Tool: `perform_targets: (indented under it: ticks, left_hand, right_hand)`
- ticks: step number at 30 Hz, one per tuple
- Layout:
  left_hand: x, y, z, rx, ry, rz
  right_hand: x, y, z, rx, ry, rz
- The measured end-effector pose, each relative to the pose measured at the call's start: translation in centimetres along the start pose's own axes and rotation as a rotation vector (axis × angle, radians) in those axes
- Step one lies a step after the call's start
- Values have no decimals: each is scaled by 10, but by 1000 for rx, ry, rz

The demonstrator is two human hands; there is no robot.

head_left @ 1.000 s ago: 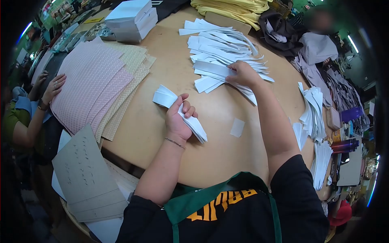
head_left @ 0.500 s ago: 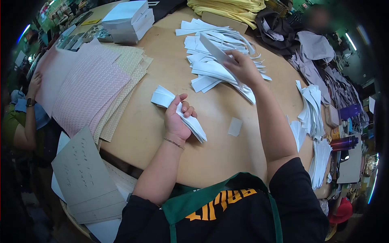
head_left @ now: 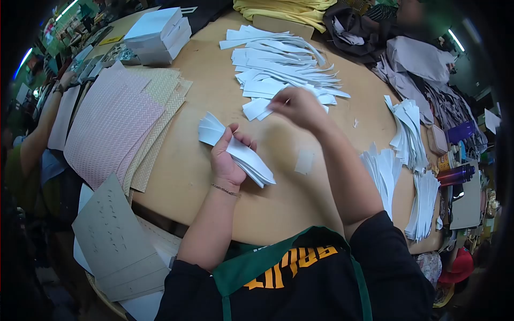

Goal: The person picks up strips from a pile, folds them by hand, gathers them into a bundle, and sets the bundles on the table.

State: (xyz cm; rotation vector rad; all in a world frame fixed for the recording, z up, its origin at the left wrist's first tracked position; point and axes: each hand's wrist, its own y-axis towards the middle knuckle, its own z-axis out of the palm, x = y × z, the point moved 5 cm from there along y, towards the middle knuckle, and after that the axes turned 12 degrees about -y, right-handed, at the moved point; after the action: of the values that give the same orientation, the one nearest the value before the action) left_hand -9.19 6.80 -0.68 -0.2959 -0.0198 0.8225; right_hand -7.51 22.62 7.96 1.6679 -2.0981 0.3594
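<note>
My left hand (head_left: 229, 160) is closed around a bundle of white strips (head_left: 243, 163), fanned at the upper end and stacked closely at the lower end. The strips look like stiff paper or fabric; I cannot tell which. My right hand (head_left: 300, 108) is over the near edge of a spread pile of white strips (head_left: 284, 64), its fingers curled into a pinch. Slight blur and the back of the hand hide whatever lies between the fingertips. Between my forearms a small pale rectangular piece (head_left: 304, 161) lies on the tabletop.
More white strips (head_left: 383, 171) lie at the table's right side. Pink and cream textured sheets (head_left: 112, 115) cover the left, with grey card patterns (head_left: 115, 235) below. A white stack (head_left: 158, 35), yellow cloth (head_left: 289, 8) and grey garments (head_left: 420, 59) line the back. Another person's arm (head_left: 45, 117) reaches in at left.
My right hand has come down and left, and the strip it held raised is no longer visible in it. My left hand's fingers have loosened slightly around the bundle. The other person's arm moved up.
</note>
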Motion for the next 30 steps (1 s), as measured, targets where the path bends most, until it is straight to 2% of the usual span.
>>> perform_targets:
  ticks: [1,2,5,9,17,19,22,25,30]
  left_hand:
    - [-4,10,-15,90,-24,-38]
    - [-5,15,-20,180,-48,-75]
    - [-3,8,-15,-37,-21,-49]
    - [-5,9,-15,-42,-1,-20]
    - [-3,7,-10,-53,-6,-29]
    - [-3,7,-10,-52,-14,-32]
    - [-3,7,-10,-56,-12,-40]
    - [-1,10,-17,-50,-44,-60]
    - [1,8,-14,-109,-31,-39]
  right_hand:
    - [-20,10,-10,-116,-132,30]
    - [-42,21,-10,-122,-209,32]
    - [-64,36,-2,-95,-436,-85]
    - [-73,45,7,120,-419,-44]
    - [-79,44,3,65,-279,-94]
    - [-70,43,-1,67,-312,-77]
    - [-66,46,2,-114,-598,-128]
    - [-42,49,-11,-233,-679,-70]
    - [20,47,-33,-225,-548,-200]
